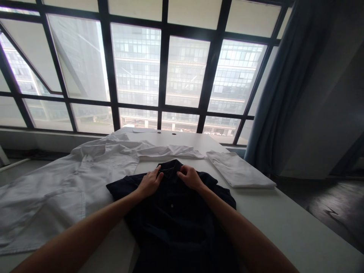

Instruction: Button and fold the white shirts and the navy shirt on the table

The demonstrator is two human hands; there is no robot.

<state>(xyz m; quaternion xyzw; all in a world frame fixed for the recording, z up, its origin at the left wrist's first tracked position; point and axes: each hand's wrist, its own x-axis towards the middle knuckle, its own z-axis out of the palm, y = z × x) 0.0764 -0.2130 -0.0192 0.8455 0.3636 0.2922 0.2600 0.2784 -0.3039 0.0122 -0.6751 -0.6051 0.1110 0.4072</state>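
Note:
A dark navy collared shirt (176, 223) lies front side up on the white table, its collar pointing away from me and a small button showing on the chest. My left hand (150, 182) rests on the left side of the collar, fingers stretched out over the cloth. On the collar's right side, my right hand (190, 176) has its fingers bent in and pinches the collar (172, 167) edge between thumb and fingers. The lower part of the shirt runs out of view toward me.
A crumpled white garment (57, 189) spreads over the table's left side. A folded white cloth (239, 170) lies at the right on the white table (273, 216). Behind the table stand large framed windows (136, 64); a blue-grey curtain (278, 102) hangs at the right.

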